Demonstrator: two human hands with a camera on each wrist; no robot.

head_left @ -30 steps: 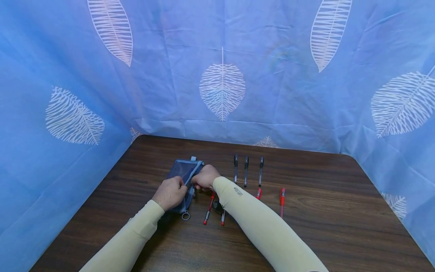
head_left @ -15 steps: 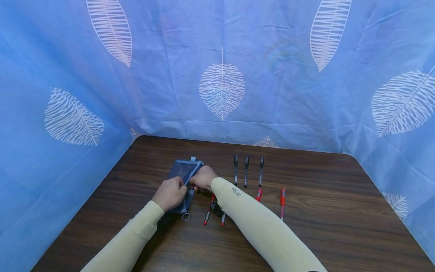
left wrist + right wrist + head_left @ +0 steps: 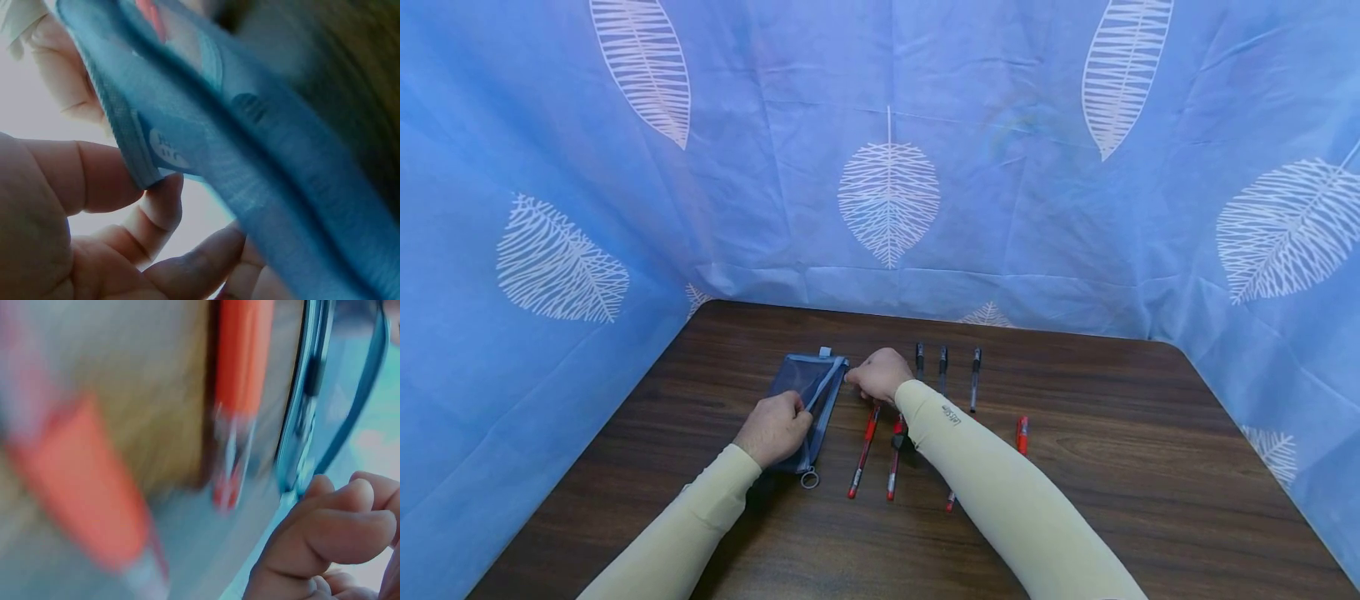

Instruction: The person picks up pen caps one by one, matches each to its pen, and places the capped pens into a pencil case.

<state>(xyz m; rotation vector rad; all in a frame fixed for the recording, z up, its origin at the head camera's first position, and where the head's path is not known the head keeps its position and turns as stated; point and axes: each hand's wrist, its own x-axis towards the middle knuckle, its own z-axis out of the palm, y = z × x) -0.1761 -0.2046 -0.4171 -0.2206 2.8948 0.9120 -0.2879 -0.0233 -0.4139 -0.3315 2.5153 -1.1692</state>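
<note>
A blue mesh zipper pouch (image 3: pixel 805 373) lies on the left part of the table, a metal ring (image 3: pixel 809 478) at its near corner. My left hand (image 3: pixel 775 427) pinches the pouch's edge between thumb and fingers, as the left wrist view confirms. By the pouch's far right corner is my right hand (image 3: pixel 880 373), its fingers loosely curled. In the right wrist view nothing shows between those fingers (image 3: pixel 337 534), and the zipper slider (image 3: pixel 305 419) is on the pouch above them. Two red pens (image 3: pixel 863 454) lie beneath and in front of the right hand.
Three black-capped pens (image 3: pixel 976 379) stand in a row at the back, partly behind the right hand. Another red pen (image 3: pixel 1022 435) lies to the right, and one red pen's end (image 3: pixel 951 502) shows beside the right sleeve (image 3: pixel 1000 483). A blue leaf-patterned curtain (image 3: pixel 760 208) surrounds the brown table.
My right hand has moved from the pouch's zipper edge to the right and farther back, uncovering more of the two red pens. The left hand keeps its pinch on the pouch.
</note>
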